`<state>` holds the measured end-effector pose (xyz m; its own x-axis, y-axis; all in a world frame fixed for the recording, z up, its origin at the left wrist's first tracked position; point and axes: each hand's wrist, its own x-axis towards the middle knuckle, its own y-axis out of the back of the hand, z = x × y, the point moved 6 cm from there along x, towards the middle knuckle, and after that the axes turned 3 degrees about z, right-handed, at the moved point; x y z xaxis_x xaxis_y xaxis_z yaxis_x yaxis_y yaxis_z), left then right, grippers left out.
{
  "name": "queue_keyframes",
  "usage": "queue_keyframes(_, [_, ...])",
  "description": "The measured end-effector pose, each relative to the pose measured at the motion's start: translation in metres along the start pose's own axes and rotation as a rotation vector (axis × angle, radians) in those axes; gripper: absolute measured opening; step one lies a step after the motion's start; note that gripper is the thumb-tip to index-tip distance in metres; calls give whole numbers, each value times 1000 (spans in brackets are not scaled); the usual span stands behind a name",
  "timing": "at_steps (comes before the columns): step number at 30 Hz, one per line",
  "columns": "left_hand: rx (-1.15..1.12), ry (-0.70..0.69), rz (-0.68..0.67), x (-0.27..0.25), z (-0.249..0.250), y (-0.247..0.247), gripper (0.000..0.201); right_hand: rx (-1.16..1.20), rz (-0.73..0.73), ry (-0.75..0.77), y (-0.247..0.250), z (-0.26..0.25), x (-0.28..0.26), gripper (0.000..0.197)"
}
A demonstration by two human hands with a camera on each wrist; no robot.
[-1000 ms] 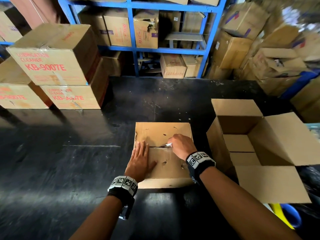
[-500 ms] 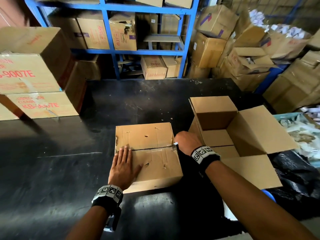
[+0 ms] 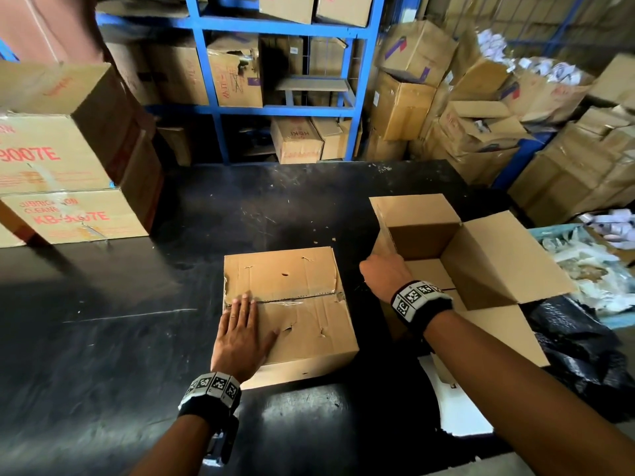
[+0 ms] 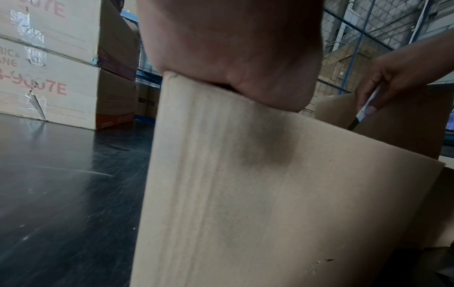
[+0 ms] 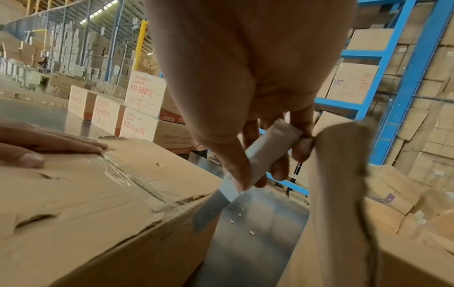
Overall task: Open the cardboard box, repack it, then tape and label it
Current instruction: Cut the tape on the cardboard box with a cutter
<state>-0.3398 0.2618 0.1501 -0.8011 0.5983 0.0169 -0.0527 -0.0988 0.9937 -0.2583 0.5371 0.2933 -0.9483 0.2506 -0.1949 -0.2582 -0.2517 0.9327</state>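
Note:
A worn, closed cardboard box (image 3: 295,304) (image 5: 86,194) (image 4: 245,184) sits on the black table, its taped centre seam slit. My left hand (image 3: 240,334) (image 5: 49,147) lies flat with straight fingers on the near-left part of its top. My right hand (image 3: 385,273) (image 5: 258,145) hovers just past the box's right edge and grips a box cutter (image 5: 258,161) (image 4: 366,108), blade (image 5: 209,209) pointing down between the two boxes. An open empty cardboard box (image 3: 457,259) (image 5: 343,194) stands right beside it, flaps spread.
Stacked KB-9007E cartons (image 3: 68,173) occupy the table's far left. Blue shelving (image 3: 285,80) with cartons stands behind the table. More cartons (image 3: 481,108) pile up at the right, with black plastic (image 3: 577,345) and a bin of white scraps (image 3: 591,255) by the table's right edge.
My right hand drew the cutter rightward along the seam and off the box's right edge. My left hand stayed pressed on the box top.

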Motion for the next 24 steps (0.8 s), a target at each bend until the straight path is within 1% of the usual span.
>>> queue_keyframes(2, [1,0,3,0,0,0,92,30,-3,-37,1,9,-3,16])
queue_keyframes(4, [-2,-1,-2,0,0,-1,92,112,30,-80,2,18,-5,14])
queue_keyframes(7, [-20,-7,2,0,0,-1,92,316,63,-178,-4,18,-10,11])
queue_keyframes(10, [-41,-17,9,0,1,0,92,513,89,-270,-18,2,-19,9])
queue_keyframes(12, [-40,-15,4,0,1,0,92,551,106,-293,-26,-13,-21,10])
queue_keyframes(15, [-33,-7,-3,0,2,1,93,555,91,-337,-31,-27,-23,14])
queue_keyframes(20, [-26,-6,-8,-1,3,2,94,596,31,-376,-44,-37,-28,16])
queue_keyframes(24, [-48,-3,-8,-1,3,2,94,618,22,-407,-47,-41,-30,17])
